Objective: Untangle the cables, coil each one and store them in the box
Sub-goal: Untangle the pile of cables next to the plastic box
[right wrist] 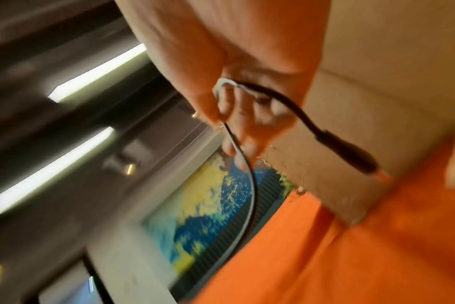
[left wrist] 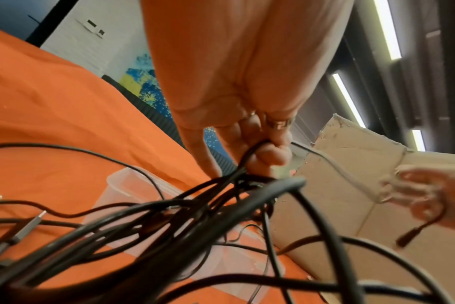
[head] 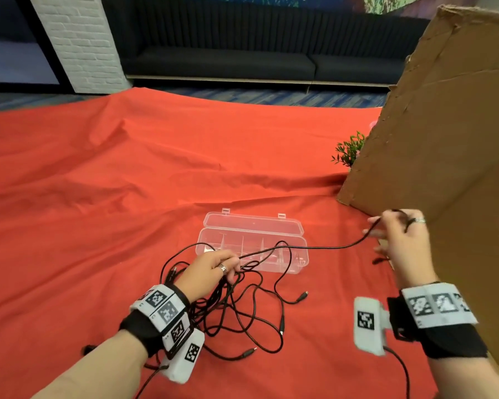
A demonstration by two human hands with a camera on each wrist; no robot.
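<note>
Head view shows us the red cloth (head: 98, 168) over the counter, with a big cardboard sheet (head: 450, 125) leaning in just beyond our right grip and a small green plant (head: 350, 149) peeking from behind it. Ahead of our left grip sits the clear plastic box (head: 252, 243), lid thrown back and dividers showing, open so the coils can drop straight in; nothing is stored in it yet, though some loops lie across it. The tangle of black cables (head: 236, 312) spreads between our left grip and our body, several plugs lying loose on the cloth. Our left hand (head: 211, 269) curls round a bunch of strands at the top of the tangle, we judge to anchor it. Our right hand (head: 401, 240), off to the side and raised, has its fingers crooked round one cable (head: 329, 247) that stretches from the bunch across the box, its plug (right wrist: 346, 151) dangling below our palm. Pulling sideways like this should tease that strand free.
</note>
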